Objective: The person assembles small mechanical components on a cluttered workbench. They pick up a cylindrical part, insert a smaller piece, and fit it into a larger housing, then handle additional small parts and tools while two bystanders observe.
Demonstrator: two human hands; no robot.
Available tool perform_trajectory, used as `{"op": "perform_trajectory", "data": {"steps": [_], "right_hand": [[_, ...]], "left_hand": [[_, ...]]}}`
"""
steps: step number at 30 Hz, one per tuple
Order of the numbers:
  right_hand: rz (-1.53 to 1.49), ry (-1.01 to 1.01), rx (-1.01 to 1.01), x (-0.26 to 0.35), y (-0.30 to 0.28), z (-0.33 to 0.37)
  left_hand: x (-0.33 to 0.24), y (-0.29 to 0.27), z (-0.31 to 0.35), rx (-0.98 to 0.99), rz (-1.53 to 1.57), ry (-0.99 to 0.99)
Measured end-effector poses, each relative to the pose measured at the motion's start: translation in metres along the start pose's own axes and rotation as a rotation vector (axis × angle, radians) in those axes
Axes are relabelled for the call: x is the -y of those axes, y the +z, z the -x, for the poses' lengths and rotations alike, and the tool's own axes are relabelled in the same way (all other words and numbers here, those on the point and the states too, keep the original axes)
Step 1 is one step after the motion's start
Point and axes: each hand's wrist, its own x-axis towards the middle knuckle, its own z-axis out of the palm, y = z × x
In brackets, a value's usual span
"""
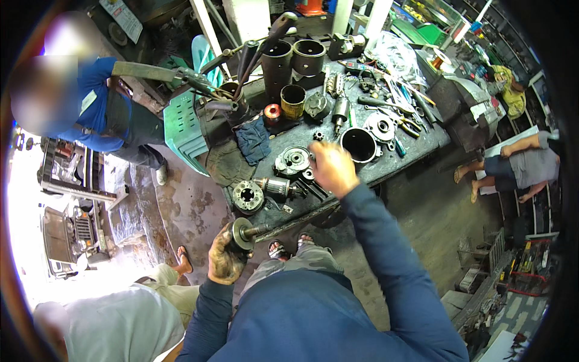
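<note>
At one bench (423, 143), left hand (222, 260) grips one shafted disc (243, 233); right hand (334, 168) — grasp unclear.

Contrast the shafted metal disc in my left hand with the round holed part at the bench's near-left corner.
The shafted disc is gripped in your left hand; the holed part rests on the bench. A shaft juts rightward from the disc; the holed part shows no shaft, just openings in its upturned face. Both look round and metallic.
</note>
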Motion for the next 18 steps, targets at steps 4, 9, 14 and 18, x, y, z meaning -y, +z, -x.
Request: {"op": "perform_trajectory", "data": {"steps": [4,9,14,18], "right_hand": [[0.394,-0.009,0.358,-0.051,0.046,-0.088],[0.373,0.042,0.582,-0.079,0.078,-0.120],[0.407,-0.175,0.687,-0.077,0.051,-0.139],[-0.234,-0.395,0.373,-0.077,-0.011,-0.124]], "left_hand": [[0.003,0.012,-0.005,-0.041,0.120,-0.004],[0.019,0.044,-0.017,-0.147,0.111,0.147],[0.044,0.093,-0.036,-0.471,0.003,0.304],[0.070,0.127,-0.048,-0.510,0.159,0.374]]}}
